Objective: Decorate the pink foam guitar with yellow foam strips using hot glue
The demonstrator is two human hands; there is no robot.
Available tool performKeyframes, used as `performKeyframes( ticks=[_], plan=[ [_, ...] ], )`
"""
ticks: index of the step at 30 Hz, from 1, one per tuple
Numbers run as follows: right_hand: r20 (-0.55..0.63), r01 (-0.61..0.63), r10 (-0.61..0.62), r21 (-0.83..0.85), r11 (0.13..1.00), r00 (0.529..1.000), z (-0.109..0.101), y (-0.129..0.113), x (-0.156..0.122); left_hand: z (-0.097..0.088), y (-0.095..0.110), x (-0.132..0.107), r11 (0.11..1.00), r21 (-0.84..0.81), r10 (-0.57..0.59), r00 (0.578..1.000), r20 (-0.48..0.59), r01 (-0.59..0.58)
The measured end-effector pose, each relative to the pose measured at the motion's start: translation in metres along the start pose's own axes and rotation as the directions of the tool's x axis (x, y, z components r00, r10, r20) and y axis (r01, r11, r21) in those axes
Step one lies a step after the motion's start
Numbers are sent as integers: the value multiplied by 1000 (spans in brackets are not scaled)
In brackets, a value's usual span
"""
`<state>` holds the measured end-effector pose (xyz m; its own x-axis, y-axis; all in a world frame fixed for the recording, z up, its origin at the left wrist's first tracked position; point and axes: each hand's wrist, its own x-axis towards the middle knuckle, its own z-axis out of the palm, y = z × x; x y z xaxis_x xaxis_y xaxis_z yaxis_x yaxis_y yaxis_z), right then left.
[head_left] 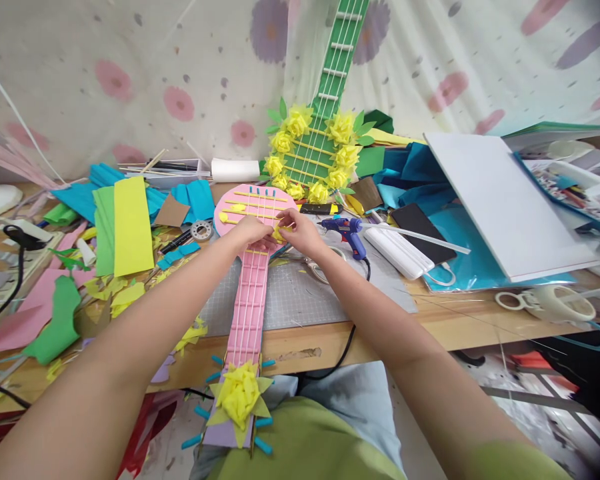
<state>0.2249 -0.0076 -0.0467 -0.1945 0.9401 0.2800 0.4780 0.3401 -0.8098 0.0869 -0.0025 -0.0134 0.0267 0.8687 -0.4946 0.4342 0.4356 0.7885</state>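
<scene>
A pink paper guitar lies lengthwise on the desk, its round body far from me and a yellow paper flower on its head over my lap. My left hand and my right hand meet over the guitar's body, both pinching a small yellow paper piece. A green paper guitar ringed with yellow flowers leans against the cloth behind.
A blue glue gun lies right of my hands, with a white foam board, a black phone and tape dispenser further right. Coloured paper sheets and scraps cover the left. A grey cutting mat lies under the guitar.
</scene>
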Motion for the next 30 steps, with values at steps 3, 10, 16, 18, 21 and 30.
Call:
performKeyframes(
  ticks=[3,10,16,18,21,30],
  plan=[
    [1,2,-2,3,1000,1000,0,0,0,-1,-2,1,999,-48,-5,1000,16,6],
    [-11,66,-65,69,995,998,-2,6,-2,-4,4,-9,995,-94,-15,998,59,21],
    [-65,131,-135,-59,990,989,-20,3,-19,-14,6,-17,997,-73,-4,998,62,8],
    [-49,111,-119,-138,984,992,-29,4,-28,-17,2,-15,998,-8,57,998,2,-57],
    [37,36,-27,-279,959,999,-43,9,-40,-22,-7,-10,974,110,205,975,-85,-196],
    [173,-65,181,-524,849,968,-44,22,-48,-28,-21,-9,642,673,565,820,-92,-367]
  ],
)
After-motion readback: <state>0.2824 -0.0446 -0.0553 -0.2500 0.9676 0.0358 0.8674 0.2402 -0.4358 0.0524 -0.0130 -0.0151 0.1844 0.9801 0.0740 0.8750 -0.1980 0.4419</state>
